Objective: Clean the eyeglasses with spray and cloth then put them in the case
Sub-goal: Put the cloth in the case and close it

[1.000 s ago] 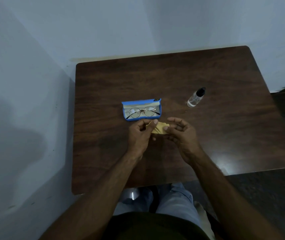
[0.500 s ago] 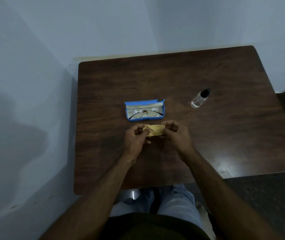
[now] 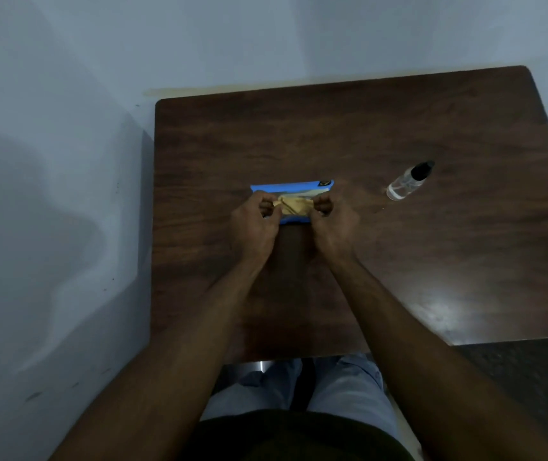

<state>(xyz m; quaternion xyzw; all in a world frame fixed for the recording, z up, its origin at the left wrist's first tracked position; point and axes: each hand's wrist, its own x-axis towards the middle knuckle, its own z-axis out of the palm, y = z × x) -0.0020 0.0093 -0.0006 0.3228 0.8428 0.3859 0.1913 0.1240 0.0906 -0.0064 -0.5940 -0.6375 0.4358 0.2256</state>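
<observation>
The open blue glasses case [image 3: 291,188] lies in the middle of the dark wooden table [image 3: 399,261]. A folded yellow cloth [image 3: 296,205] is stretched over the case's inside, pinched at its left end by my left hand [image 3: 254,224] and at its right end by my right hand [image 3: 331,224]. The eyeglasses are hidden under the cloth and my hands. A small clear spray bottle [image 3: 407,183] with a black cap lies tilted on the table, well to the right of the case.
The table stands in a corner, with a pale wall [image 3: 50,194] along its left side and behind its far edge. My lap [image 3: 299,394] is at the near edge. Dark floor [image 3: 532,377] shows on the right.
Both hands have carried the yellow cloth forward from the table in front of the case to over the open case, and it now covers the eyeglasses.
</observation>
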